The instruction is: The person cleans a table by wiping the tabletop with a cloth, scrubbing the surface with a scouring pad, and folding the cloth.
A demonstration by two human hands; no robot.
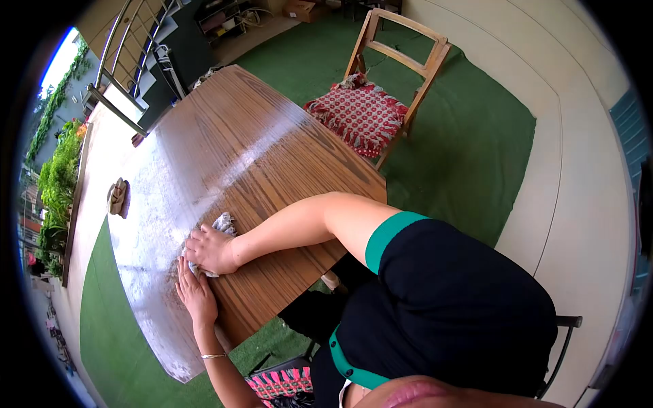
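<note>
A light crumpled cloth (224,223) lies on the wooden table (272,170), partly under my right hand (212,250). That hand presses the cloth against the tabletop, and cloth edges show above and below it. My left hand (196,294), with a bangle at the wrist, rests flat near the table's left side, its fingers stretched out beside the cloth and close to the right hand. The table surface around both hands looks wet and shiny, with whitish streaks toward the left edge.
A folded brownish item (118,197) sits at the table's left edge. A wooden chair (401,58) with a red patterned cover (360,115) stands beyond the table. Metal railings (119,102) are at the upper left. A pink-patterned seat (282,385) is below.
</note>
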